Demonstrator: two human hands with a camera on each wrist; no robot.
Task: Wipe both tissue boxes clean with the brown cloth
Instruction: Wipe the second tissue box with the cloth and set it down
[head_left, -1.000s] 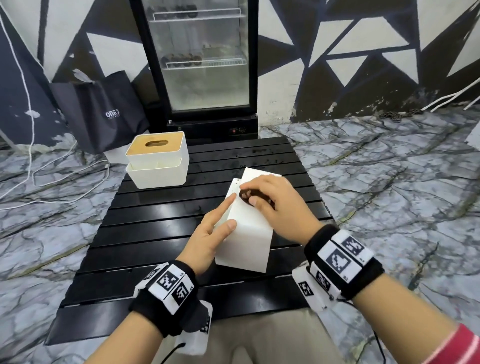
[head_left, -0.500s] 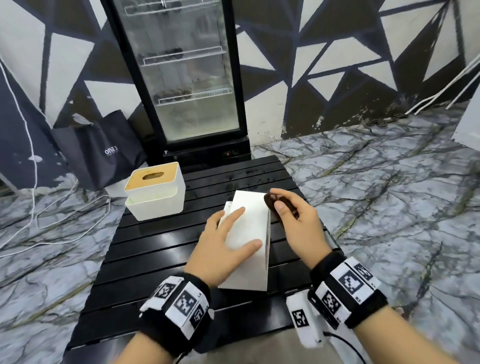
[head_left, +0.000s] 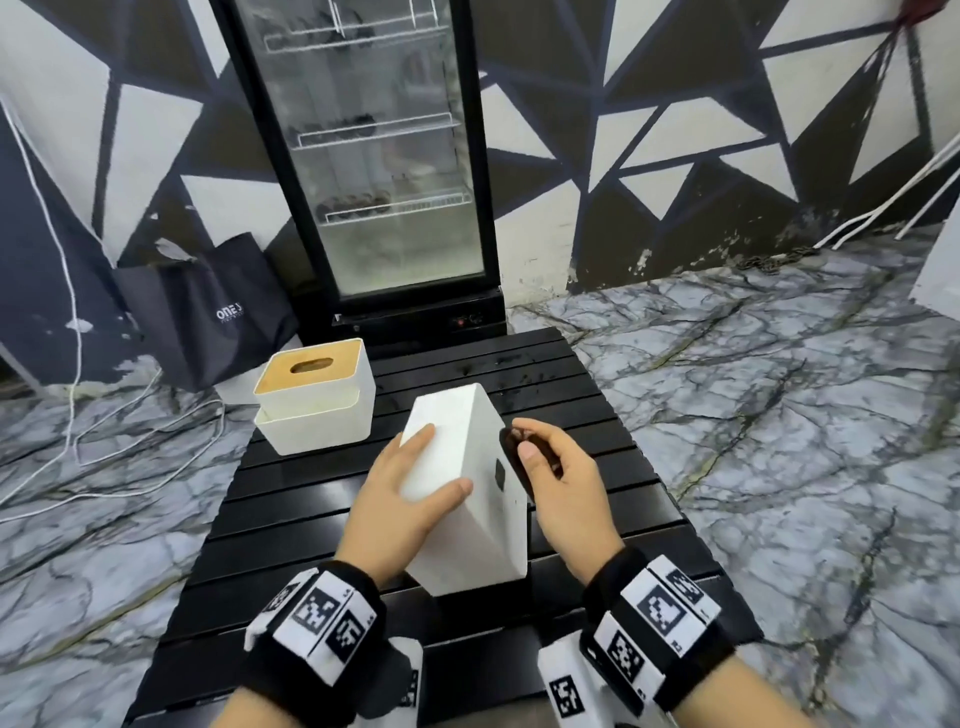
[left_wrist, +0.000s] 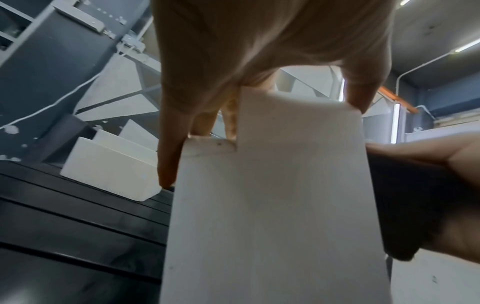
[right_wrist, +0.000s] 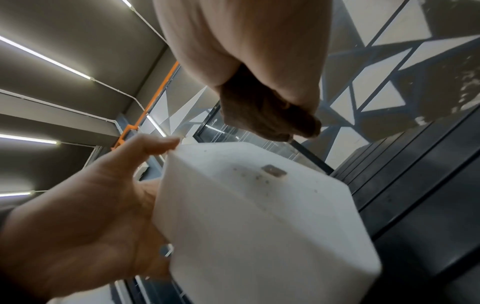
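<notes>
Two hands are busy on our black counter (head_left: 291, 525). Our left hand (head_left: 397, 496) grips the plain white tissue box (head_left: 467, 535), tipped up on its end. Our right hand (head_left: 558, 486) pinches the brown cloth (head_left: 514, 457) against that box's right side. Behind and left of it sits the wood-topped tissue box (head_left: 317, 397).

The left hand (head_left: 400, 499) grips the plain white tissue box (head_left: 462, 525) at 9 o'clock, while the right hand (head_left: 561, 488), at 3 o'clock, pinches the brown cloth (head_left: 514, 457).
</notes>
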